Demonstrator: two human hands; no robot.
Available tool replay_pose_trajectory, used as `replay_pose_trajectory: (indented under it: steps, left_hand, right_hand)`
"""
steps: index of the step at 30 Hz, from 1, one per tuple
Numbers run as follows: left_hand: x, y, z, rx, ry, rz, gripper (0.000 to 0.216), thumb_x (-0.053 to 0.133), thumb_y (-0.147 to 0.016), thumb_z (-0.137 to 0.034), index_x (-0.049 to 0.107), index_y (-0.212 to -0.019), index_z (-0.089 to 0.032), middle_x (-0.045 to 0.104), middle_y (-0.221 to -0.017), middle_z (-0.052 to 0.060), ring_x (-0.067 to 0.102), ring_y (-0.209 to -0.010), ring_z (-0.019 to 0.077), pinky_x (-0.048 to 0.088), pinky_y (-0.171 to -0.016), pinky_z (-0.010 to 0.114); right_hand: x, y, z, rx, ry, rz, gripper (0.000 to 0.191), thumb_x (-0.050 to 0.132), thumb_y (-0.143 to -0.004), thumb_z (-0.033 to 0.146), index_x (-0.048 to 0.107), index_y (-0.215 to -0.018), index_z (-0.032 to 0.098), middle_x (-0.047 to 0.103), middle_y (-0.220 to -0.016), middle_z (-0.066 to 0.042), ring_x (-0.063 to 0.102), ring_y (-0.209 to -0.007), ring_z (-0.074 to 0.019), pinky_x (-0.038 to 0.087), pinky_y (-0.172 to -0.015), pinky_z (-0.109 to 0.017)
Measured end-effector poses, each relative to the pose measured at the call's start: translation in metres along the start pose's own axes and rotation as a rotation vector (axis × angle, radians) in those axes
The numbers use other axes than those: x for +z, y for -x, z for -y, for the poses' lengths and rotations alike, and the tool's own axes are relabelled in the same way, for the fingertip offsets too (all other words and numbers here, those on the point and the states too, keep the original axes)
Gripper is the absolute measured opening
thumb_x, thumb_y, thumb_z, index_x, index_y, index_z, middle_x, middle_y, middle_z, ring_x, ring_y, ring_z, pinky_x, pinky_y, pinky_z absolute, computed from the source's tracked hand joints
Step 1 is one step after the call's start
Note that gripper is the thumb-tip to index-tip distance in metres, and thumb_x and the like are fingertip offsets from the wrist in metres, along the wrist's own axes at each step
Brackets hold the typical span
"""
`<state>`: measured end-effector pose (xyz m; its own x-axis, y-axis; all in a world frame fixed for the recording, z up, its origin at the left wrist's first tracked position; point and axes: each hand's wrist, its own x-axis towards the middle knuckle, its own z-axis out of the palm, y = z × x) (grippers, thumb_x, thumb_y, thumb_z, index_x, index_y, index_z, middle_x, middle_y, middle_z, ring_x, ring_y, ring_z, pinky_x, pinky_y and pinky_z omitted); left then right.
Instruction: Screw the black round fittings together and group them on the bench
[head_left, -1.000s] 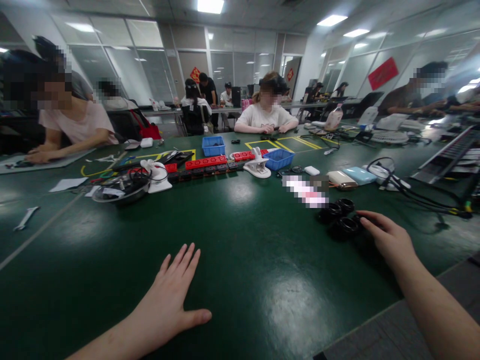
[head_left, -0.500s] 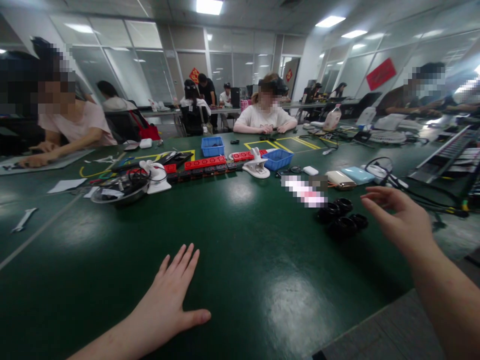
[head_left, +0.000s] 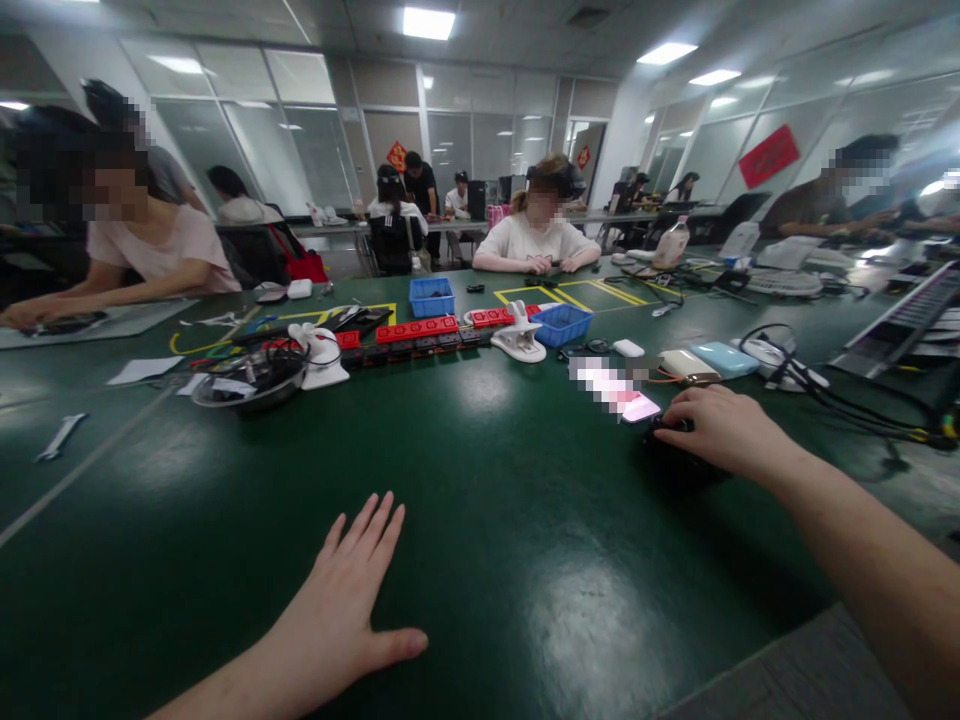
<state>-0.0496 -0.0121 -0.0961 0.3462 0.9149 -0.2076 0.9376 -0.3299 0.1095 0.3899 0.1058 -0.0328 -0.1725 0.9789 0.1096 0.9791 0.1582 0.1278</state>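
Observation:
My left hand (head_left: 352,590) lies flat on the dark green table (head_left: 525,480), fingers stretched out and together, thumb out to the right, holding nothing. My right hand (head_left: 712,430) reaches out to the right and arches over a cluster of black rings (head_left: 670,427), its fingers curled down around them. The hand hides most of the rings; only a dark edge shows under the fingertips. A pink phone-like object (head_left: 615,392) lies just left of and beyond that hand.
Beyond lie power banks (head_left: 686,365), black cables (head_left: 825,385), two blue bins (head_left: 561,323), red power strips (head_left: 416,328), a white clamp (head_left: 517,335) and a cable-filled bowl (head_left: 247,378). A wrench (head_left: 60,436) lies far left. People sit across (head_left: 536,235) and to the left (head_left: 150,250).
My right hand rose off the black rings to the right, then came down forward and left onto them, fingers curling over them. My left hand stayed flat on the table.

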Motion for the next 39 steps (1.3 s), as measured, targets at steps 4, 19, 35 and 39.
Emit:
replay_pose_trajectory:
  steps: [4,19,35,39]
  left_hand:
    - [-0.004,0.000,-0.003,-0.015,-0.011,0.038,0.104,0.044,-0.064,-0.077,0.008,-0.140,-0.016,0.001,-0.145,0.012,0.005,-0.132,0.0335,0.012,-0.105,0.054]
    - [-0.004,0.000,-0.003,-0.011,-0.009,0.043,0.106,0.038,-0.064,-0.081,0.007,-0.140,-0.015,0.000,-0.145,0.011,0.004,-0.132,0.0330,0.012,-0.104,0.055]
    - [-0.006,0.000,-0.005,-0.010,-0.014,0.042,0.106,0.038,-0.064,-0.082,0.009,-0.141,-0.014,0.001,-0.145,0.014,0.005,-0.132,0.0333,0.012,-0.104,0.055]
    - [-0.002,0.001,-0.002,0.014,-0.016,0.002,0.104,0.038,-0.065,-0.081,0.008,-0.141,-0.016,0.002,-0.145,0.013,0.006,-0.132,0.0332,0.013,-0.104,0.055]
  right_hand:
    - [0.003,-0.005,0.000,-0.019,0.017,0.061,0.021,0.057,-0.071,0.038,0.069,-0.074,0.021,0.063,-0.096,-0.005,0.054,-0.088,-0.0248,0.040,-0.068,-0.033]
    - [-0.001,-0.013,0.000,0.102,-0.026,0.275,0.021,0.055,-0.075,0.039,0.069,-0.076,0.022,0.066,-0.077,-0.005,0.058,-0.072,-0.0207,0.037,-0.056,-0.027]
    - [-0.014,-0.010,0.013,0.053,-0.035,0.315,0.022,0.052,-0.078,0.034,0.068,-0.080,0.019,0.066,-0.076,-0.005,0.059,-0.071,-0.0187,0.037,-0.056,-0.026]
    - [-0.020,-0.006,0.032,-0.030,-0.064,0.306,0.021,0.053,-0.078,0.034,0.068,-0.077,0.019,0.066,-0.074,-0.004,0.059,-0.068,-0.0174,0.037,-0.055,-0.025]
